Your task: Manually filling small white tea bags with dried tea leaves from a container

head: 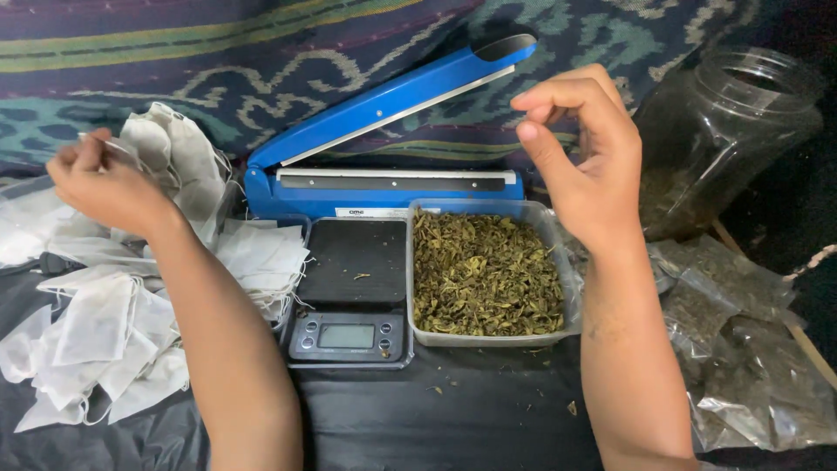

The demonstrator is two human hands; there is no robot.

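Observation:
My left hand [100,183] is raised over a heap of white filter bags [113,323] at the left, its fingers pinched on the edge of one white bag. My right hand [580,148] hovers above the far right corner of a clear tray of dried green leaves [485,275], fingers curled and pinched together; whether anything is between them I cannot tell. A small black digital scale [353,292] sits between the bags and the tray, its platform bare but for a few crumbs. Behind it stands a blue heat sealer [384,148] with its arm lifted.
A large clear jar [724,131] with dried leaves lies tilted at the right. Clear plastic pouches of leaves [750,366] lie below it. The work surface is black sheet [453,419], with patterned cloth [174,52] behind.

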